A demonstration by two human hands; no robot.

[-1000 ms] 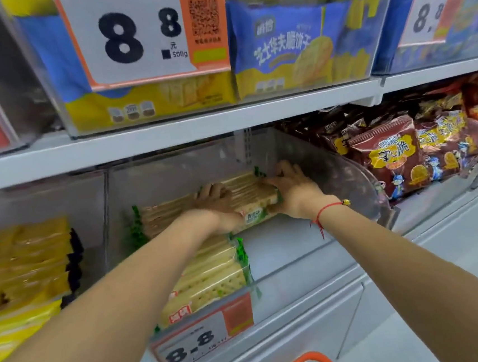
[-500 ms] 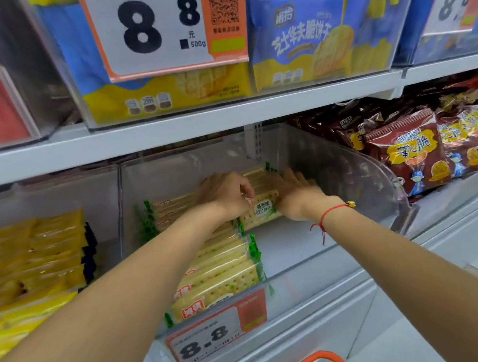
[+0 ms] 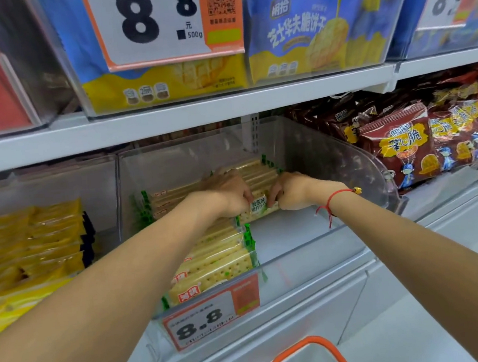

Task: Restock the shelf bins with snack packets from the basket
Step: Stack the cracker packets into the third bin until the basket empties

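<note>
We are reaching both arms into the clear plastic bin [image 3: 346, 153] on the lower shelf. Our left hand [image 3: 227, 192] and right hand [image 3: 292, 190] are each pinching an end of one cracker packet [image 3: 259, 208], fingers curled round its edges (its white label is showing between the two hands). The packet is sitting at the front of a row of cracker packets [image 3: 257, 170] standing toward the back of the bin. A second row of the same crackers [image 3: 216, 256] is lying at the bin's front left, just behind the bin's 8.8 price tag [image 3: 212, 314]. Below the bin, the basket's orange rim [image 3: 320, 345] is showing. A red string bracelet [image 3: 333, 198] is circling our right wrist.
</note>
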